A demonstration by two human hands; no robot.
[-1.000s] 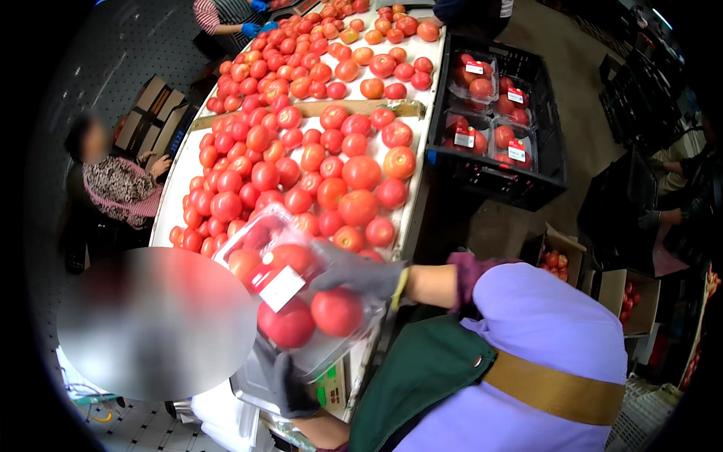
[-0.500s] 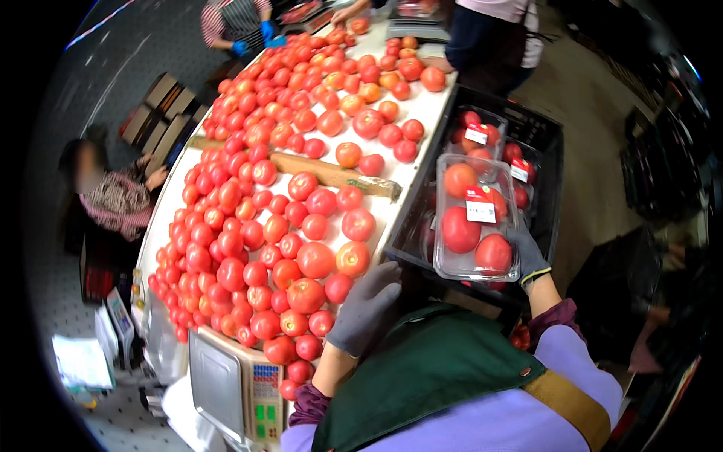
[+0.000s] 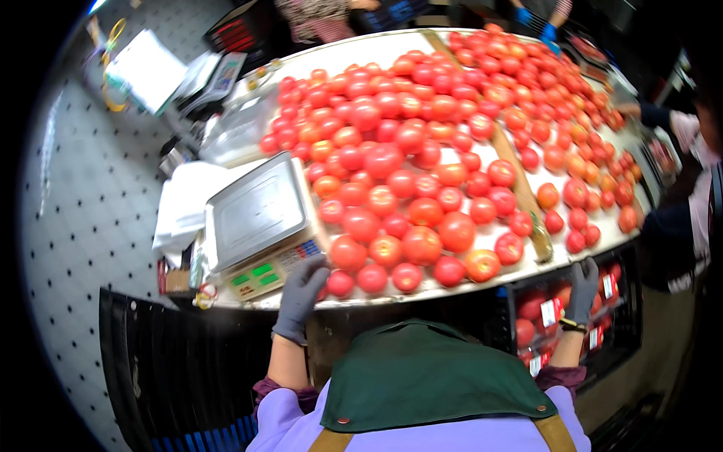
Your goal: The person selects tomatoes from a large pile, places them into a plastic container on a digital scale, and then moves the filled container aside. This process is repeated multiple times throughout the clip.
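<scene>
Both gloved hands empty at table edge, packed tomato tray gone from right hand.

Left hand (image 3: 301, 290) flat, fingers spread, beside scale (image 3: 260, 226) at loose tomatoes (image 3: 407, 203). Right hand (image 3: 584, 286) loosely curled, gripping nothing, above crate (image 3: 572, 316) holding packed trays; tray apparently deposited there.

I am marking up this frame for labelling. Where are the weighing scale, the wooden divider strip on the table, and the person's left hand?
weighing scale (image 3: 256, 212), head view, middle of its steel pan.
wooden divider strip (image 3: 520, 192), head view, mid-length.
left hand (image 3: 301, 290), head view, back of the grey glove.
</scene>
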